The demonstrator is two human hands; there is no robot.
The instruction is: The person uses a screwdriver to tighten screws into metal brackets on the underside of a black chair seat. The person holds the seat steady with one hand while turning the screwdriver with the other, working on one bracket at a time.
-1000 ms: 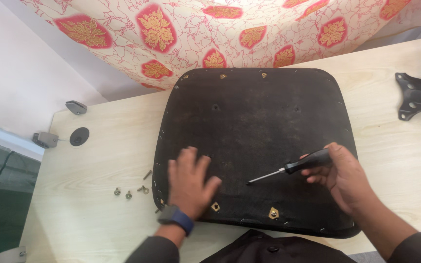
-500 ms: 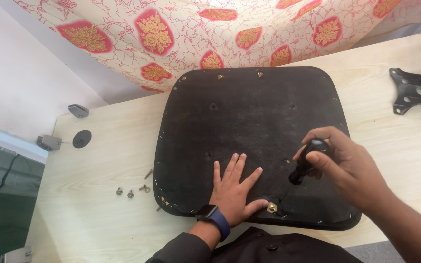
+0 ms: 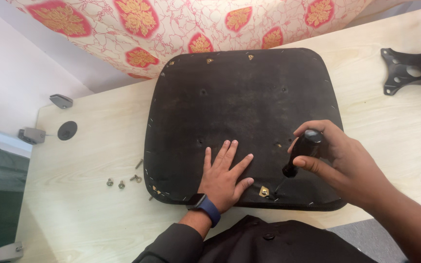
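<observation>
Head view, right hand (image 3: 339, 158) hiding screwdriver (image 3: 304, 152) handle, tip barely visible

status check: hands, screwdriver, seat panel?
Left hand flat on black seat panel. Right hand gripping screwdriver, tip at brass bracket. Loose screws on table, clear.

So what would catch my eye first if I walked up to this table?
The big black seat base lying underside up in the middle of the pale wooden table. At its near edge the right hand stands a black-handled screwdriver upright near a brass bracket, while the left hand presses flat beside it.
</observation>
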